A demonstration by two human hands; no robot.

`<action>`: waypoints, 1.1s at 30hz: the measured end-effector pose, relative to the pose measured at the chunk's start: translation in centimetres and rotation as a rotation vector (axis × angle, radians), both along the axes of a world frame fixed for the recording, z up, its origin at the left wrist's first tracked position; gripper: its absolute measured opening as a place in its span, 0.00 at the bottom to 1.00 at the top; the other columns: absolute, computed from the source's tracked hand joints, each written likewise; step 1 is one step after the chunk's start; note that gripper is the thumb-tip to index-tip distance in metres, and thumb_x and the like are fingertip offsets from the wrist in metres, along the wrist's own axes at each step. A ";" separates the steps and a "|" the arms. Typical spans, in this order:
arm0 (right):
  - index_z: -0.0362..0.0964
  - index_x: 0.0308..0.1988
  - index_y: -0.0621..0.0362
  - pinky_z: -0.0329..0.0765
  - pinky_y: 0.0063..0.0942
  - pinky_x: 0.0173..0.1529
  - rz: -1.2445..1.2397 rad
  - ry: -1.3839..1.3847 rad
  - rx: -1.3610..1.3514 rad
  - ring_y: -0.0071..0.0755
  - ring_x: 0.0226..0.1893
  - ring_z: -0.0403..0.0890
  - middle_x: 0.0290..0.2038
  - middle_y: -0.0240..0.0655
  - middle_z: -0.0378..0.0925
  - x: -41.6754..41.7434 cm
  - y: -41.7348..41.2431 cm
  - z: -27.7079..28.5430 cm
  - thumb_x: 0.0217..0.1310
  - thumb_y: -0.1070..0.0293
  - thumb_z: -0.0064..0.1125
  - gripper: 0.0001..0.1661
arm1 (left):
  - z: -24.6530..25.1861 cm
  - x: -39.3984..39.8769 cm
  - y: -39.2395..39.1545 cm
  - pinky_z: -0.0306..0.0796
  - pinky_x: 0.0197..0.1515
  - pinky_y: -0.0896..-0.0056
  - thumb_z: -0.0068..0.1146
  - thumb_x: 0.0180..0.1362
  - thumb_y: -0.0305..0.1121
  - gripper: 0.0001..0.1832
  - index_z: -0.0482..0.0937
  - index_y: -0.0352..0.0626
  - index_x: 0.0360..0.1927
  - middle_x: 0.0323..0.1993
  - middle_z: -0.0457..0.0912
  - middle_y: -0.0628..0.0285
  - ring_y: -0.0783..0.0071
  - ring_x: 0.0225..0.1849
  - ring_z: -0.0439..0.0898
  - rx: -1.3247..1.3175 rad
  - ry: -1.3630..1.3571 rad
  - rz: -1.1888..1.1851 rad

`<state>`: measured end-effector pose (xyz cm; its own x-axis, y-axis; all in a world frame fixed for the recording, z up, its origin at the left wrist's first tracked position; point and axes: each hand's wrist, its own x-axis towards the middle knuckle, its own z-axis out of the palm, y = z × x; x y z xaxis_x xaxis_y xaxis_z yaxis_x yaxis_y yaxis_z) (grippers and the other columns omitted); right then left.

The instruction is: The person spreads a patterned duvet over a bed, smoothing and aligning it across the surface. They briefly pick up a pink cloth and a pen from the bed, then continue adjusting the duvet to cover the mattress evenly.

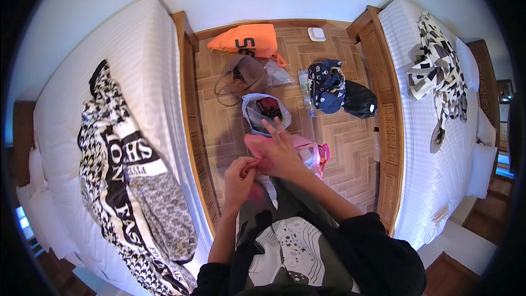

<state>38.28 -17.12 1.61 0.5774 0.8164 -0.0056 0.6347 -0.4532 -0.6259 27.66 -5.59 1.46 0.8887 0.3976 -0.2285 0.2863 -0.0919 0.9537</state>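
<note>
My left hand (pixel 241 179) pinches a pink cloth item (pixel 254 144) in front of my lap. My right hand (pixel 281 156), slightly blurred, reaches over the same cloth with its fingers spread; whether it grips any of it is unclear. Just beyond my fingertips, a whitish plastic bag (pixel 250 118) stands open on the floor with dark and red fabric (pixel 269 107) inside. To the right of my right hand lies a pink-edged clear bag (pixel 316 156), partly hidden by my arm.
Beyond lie an orange bag (pixel 257 37), a brown bag (pixel 246 72), a plastic bottle (pixel 305 86), a patterned navy bag (pixel 326 90) and a black bag (pixel 359 99). Beds flank the floor, holding a houndstooth garment (pixel 102 131) and a checked garment (pixel 437 63).
</note>
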 end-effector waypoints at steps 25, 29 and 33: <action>0.67 0.40 0.60 0.67 0.20 0.42 0.198 0.964 -0.056 0.21 0.38 0.70 0.38 0.35 0.71 18.9 -1.7 2.2 0.49 0.69 0.51 0.14 | -12.9 4.8 -1.4 0.63 0.47 0.64 0.43 0.50 0.46 0.20 0.69 0.41 0.40 0.40 0.71 0.59 0.64 0.43 0.69 -1.565 -0.068 0.288; 0.69 0.40 0.54 0.67 0.29 0.44 0.309 0.200 -0.160 0.37 0.42 0.69 0.43 0.39 0.67 12.9 -2.0 0.9 0.44 0.69 0.53 0.17 | -16.8 3.2 -2.9 0.62 0.48 0.64 0.41 0.51 0.47 0.21 0.67 0.42 0.42 0.42 0.69 0.60 0.65 0.45 0.68 -1.546 -0.021 0.384; 0.65 0.44 0.48 0.64 0.32 0.47 0.342 0.118 -0.073 0.44 0.47 0.65 0.50 0.40 0.60 6.0 -2.5 -1.9 0.44 0.60 0.54 0.23 | -20.3 2.9 -3.5 0.62 0.49 0.63 0.39 0.52 0.48 0.22 0.64 0.43 0.45 0.45 0.67 0.61 0.65 0.47 0.66 -1.526 0.015 0.440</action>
<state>44.27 -19.61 -0.31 0.2634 0.9570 -0.1213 0.6825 -0.2737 -0.6777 30.60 -9.08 -18.83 0.7653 0.0114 -0.6436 0.0407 0.9970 0.0660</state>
